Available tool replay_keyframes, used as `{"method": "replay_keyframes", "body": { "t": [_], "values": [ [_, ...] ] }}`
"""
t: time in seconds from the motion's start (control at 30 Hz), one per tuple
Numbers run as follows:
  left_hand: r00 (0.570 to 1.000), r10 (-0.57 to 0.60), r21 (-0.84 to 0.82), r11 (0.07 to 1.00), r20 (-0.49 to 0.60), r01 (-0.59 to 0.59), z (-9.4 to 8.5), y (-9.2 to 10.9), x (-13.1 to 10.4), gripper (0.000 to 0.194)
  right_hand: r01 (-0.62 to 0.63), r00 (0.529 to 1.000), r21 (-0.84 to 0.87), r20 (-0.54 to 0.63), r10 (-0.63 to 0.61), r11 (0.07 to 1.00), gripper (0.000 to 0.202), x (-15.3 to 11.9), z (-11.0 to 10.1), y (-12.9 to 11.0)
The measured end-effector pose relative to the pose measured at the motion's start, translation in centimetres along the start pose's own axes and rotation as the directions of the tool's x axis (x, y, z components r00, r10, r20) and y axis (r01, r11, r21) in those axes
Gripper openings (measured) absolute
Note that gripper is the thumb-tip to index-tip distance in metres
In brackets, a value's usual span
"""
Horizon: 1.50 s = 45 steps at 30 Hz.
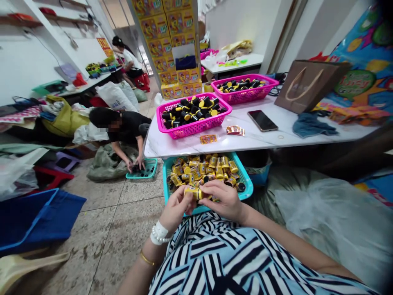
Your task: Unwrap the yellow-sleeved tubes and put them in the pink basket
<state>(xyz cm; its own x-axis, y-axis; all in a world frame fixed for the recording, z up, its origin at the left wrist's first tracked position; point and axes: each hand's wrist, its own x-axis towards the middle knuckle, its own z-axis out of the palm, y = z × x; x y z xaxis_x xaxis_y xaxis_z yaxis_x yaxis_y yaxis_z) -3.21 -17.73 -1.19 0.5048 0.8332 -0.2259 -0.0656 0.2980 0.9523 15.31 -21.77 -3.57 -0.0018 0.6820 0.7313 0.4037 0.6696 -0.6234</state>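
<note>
Between my two hands is a small yellow-labelled canister (pixel 194 193), lying sideways. My left hand (pixel 179 201) is closed around its left end. The fingers of my right hand (pixel 222 198) pinch its right end, where a dark part shows. Just beneath both hands sits a turquoise basket (pixel 248 185) on my lap side of the table, heaped with yellow-labelled canisters (pixel 196 170). Some of these show black ends. How the fingertips press on the canister is partly hidden.
On the white table (pixel 270 141) stand two pink baskets (pixel 196 130) of black-and-yellow canisters, a phone (pixel 263 121), wrappers (pixel 235 130) and a brown paper bag (pixel 302 86). At left, a crouching person (pixel 130 131) reaches into a small turquoise tray (pixel 150 174). A blue bin (pixel 39 221) stands nearby.
</note>
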Motion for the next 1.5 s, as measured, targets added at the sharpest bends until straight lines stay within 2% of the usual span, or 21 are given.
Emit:
{"method": "replay_keyframes", "body": {
  "t": [0.07, 0.13, 0.23, 0.3, 0.33, 0.37, 0.4, 0.47, 0.53, 0.6, 0.63, 0.67, 0.73, 0.8, 0.87, 1.0, 1.07, 1.17, 1.27, 1.37, 1.5],
  "values": [
    [0.999, 0.036, 0.012, 0.999, 0.017, -0.037, 0.3, 0.0, -0.1, 0.037, -0.062, 0.998, 0.051, -0.016, 0.063, 0.997, 0.018, 0.1, 0.3, -0.3],
    [0.996, 0.092, -0.006, 0.996, -0.002, -0.092, 0.7, 0.2, -0.2, 0.033, -0.247, 0.966, 0.182, -0.031, 0.256, 0.952, 0.019, 0.2, 0.9, -0.7],
    [0.986, 0.165, 0.02, 0.986, -0.036, -0.165, 1.0, 0.5, -0.2, 0.032, -0.554, 0.805, 0.446, 0.073, 0.588, 0.703, 0.029, 0.5, 1.6, -1.1],
    [0.978, 0.203, 0.105, 0.975, -0.047, -0.197, 1.0, 0.7, -0.1, 0.034, -0.661, 0.703, 0.536, 0.198, 0.683, 0.525, 0.035, 0.7, 1.7, -1.1],
    [0.975, 0.218, 0.152, 0.966, -0.047, -0.209, 1.0, 0.7, 0.0, 0.035, -0.684, 0.679, 0.551, 0.24, 0.694, 0.479, 0.037, 0.7, 1.6, -1.1],
    [0.975, 0.218, 0.177, 0.962, -0.042, -0.208, 0.8, 0.7, 0.0, 0.037, -0.685, 0.68, 0.555, 0.255, 0.688, 0.472, 0.037, 0.6, 1.6, -1.0],
    [0.979, 0.201, 0.177, 0.965, -0.033, -0.192, 0.7, 0.7, 0.1, 0.039, -0.664, 0.706, 0.55, 0.236, 0.668, 0.508, 0.036, 0.5, 1.5, -0.8],
    [0.99, 0.138, 0.127, 0.983, -0.015, -0.135, 0.4, 0.4, 0.3, 0.046, -0.553, 0.808, 0.484, 0.113, 0.579, 0.678, 0.031, 0.1, 1.3, -0.5],
    [0.996, 0.084, 0.076, 0.994, -0.009, -0.083, 0.1, 0.1, 0.5, 0.051, -0.392, 0.908, 0.342, -0.008, 0.42, 0.854, 0.025, -0.4, 1.2, -0.3],
    [0.996, 0.086, 0.06, 0.995, -0.011, -0.085, -0.1, -0.1, 0.6, 0.049, -0.31, 0.943, 0.251, -0.04, 0.33, 0.917, 0.022, -0.6, 1.2, -0.2],
    [0.995, 0.099, 0.062, 0.993, -0.014, -0.098, 0.0, -0.1, 0.7, 0.047, -0.337, 0.933, 0.272, -0.031, 0.358, 0.901, 0.021, -0.5, 1.3, -0.2],
    [0.993, 0.117, 0.067, 0.991, -0.017, -0.116, 0.0, -0.1, 0.7, 0.044, -0.411, 0.899, 0.34, -0.004, 0.439, 0.846, 0.021, -0.4, 1.4, -0.3],
    [0.987, 0.159, 0.089, 0.984, -0.029, -0.155, 0.2, 0.2, 0.8, 0.041, -0.59, 0.767, 0.501, 0.103, 0.633, 0.633, 0.027, 0.0, 1.7, -0.2],
    [0.981, 0.192, 0.113, 0.976, -0.041, -0.186, 0.4, 0.4, 0.9, 0.039, -0.689, 0.644, 0.586, 0.226, 0.731, 0.426, 0.034, 0.4, 2.0, 0.0],
    [0.979, 0.201, 0.125, 0.973, -0.037, -0.195, 0.5, 0.5, 1.0, 0.038, -0.725, 0.594, 0.598, 0.292, 0.749, 0.342, 0.039, 0.6, 2.3, 0.4],
    [0.989, 0.149, 0.095, 0.984, 0.023, -0.15, 0.0, 0.4, 1.5, 0.04, -0.765, 0.55, 0.585, 0.378, 0.745, 0.268, 0.047, 0.4, 2.4, 1.5],
    [0.994, 0.096, 0.05, 0.994, 0.053, -0.099, -0.2, 0.2, 1.7, 0.042, -0.779, 0.549, 0.568, 0.411, 0.728, 0.266, 0.05, 0.3, 2.1, 1.8],
    [0.997, 0.016, -0.049, 0.999, 0.073, -0.012, -0.2, -0.6, 2.0, 0.044, -0.774, 0.582, 0.55, 0.42, 0.697, 0.314, 0.04, 0.4, 1.2, 1.8],
    [0.994, -0.049, -0.166, 0.984, 0.097, 0.065, 0.2, -1.7, 2.0, 0.049, -0.706, 0.695, 0.543, 0.406, 0.594, 0.455, 0.038, 0.4, 0.7, 1.6],
    [0.99, -0.086, -0.296, 0.948, 0.112, 0.115, 0.5, -2.7, 1.8, 0.053, -0.583, 0.804, 0.575, 0.307, 0.509, 0.574, 0.026, -0.2, 1.2, 1.6],
    [0.993, -0.088, -0.422, 0.9, 0.073, 0.11, 0.5, -4.1, 1.8, 0.049, -0.525, 0.824, 0.605, 0.185, 0.535, 0.598, 0.018, -1.3, 2.4, 1.8]
  ]
}}
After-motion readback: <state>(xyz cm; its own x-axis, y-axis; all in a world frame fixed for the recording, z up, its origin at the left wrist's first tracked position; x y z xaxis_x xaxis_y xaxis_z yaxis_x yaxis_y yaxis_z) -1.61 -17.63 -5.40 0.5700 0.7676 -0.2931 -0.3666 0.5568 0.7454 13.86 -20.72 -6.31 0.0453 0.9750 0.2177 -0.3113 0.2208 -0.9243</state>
